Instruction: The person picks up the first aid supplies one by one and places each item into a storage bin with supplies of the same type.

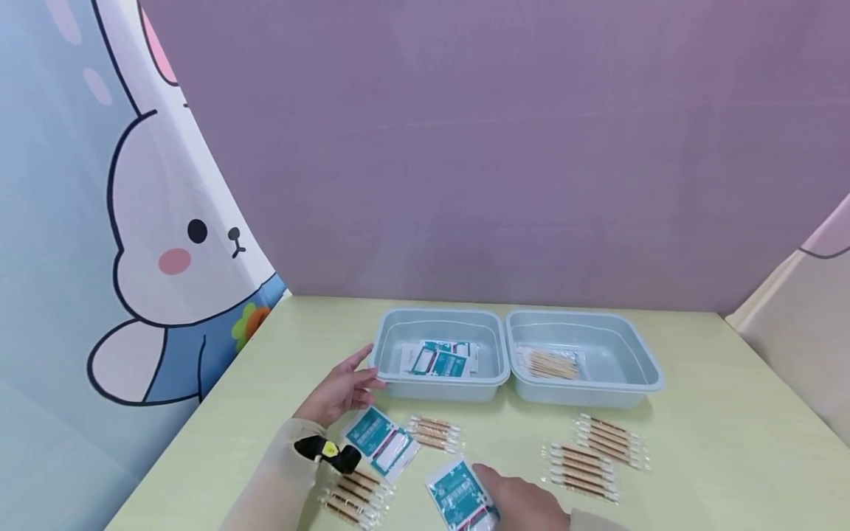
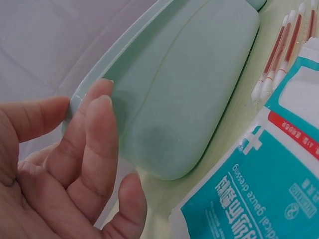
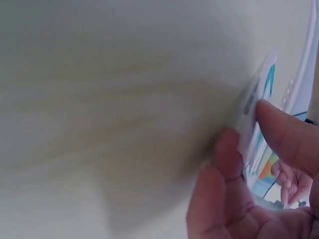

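My left hand point(image 1: 344, 392) is at the front left corner of the left light-blue plastic bin point(image 1: 438, 391), its thumb and curved fingers about the rim in the left wrist view. Between thumb and fingers my right hand point(image 3: 269, 184) pinches a medical gauze dressing packet point(image 1: 460, 493), teal and white, low over the front of the table. A second gauze dressing packet point(image 1: 381, 442) lies beside my left wrist. Inside the left bin are several gauze packets point(image 1: 441, 363). The right plastic bin point(image 1: 578, 396) holds a clear bag of wooden-stick swabs point(image 1: 553, 365).
Sealed strips of brown-stemmed cotton swabs lie on the pale table: one strip point(image 1: 434, 434) before the left bin, one strip point(image 1: 355, 498) under my left forearm, and two overlapping strips point(image 1: 584, 470) at the right. A purple wall point(image 1: 491, 147) rises behind the bins.
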`<action>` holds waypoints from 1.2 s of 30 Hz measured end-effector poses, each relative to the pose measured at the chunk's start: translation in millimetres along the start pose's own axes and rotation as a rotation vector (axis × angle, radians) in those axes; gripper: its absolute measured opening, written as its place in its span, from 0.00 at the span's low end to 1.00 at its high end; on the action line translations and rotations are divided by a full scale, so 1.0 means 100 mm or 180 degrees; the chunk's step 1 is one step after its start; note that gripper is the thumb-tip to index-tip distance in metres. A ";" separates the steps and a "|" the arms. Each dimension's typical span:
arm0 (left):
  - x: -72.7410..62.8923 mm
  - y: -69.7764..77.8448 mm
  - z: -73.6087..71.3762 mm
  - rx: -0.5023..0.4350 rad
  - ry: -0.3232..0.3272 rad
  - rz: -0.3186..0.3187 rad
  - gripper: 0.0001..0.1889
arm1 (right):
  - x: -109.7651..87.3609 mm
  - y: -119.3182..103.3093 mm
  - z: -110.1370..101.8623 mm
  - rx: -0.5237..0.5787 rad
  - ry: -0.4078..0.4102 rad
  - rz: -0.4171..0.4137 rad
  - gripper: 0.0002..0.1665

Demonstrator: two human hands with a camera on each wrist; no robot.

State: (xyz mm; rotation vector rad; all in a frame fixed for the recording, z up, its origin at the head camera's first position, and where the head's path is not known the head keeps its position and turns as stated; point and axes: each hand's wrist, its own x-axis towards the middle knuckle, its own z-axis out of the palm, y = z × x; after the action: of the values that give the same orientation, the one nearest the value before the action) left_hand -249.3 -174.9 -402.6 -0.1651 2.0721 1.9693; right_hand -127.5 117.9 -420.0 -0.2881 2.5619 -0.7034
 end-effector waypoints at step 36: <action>0.01 0.02 0.05 0.0113 0.0122 0.0074 0.32 | 0.14 0.04 -0.90 0.1410 -0.0123 -0.1498 0.09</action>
State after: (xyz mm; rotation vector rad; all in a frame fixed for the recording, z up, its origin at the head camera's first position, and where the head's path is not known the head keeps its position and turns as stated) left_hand -250.3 -169.4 -401.6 -0.1735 2.1408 1.9562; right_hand -183.6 155.3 -359.2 -0.7519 2.2330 -1.3889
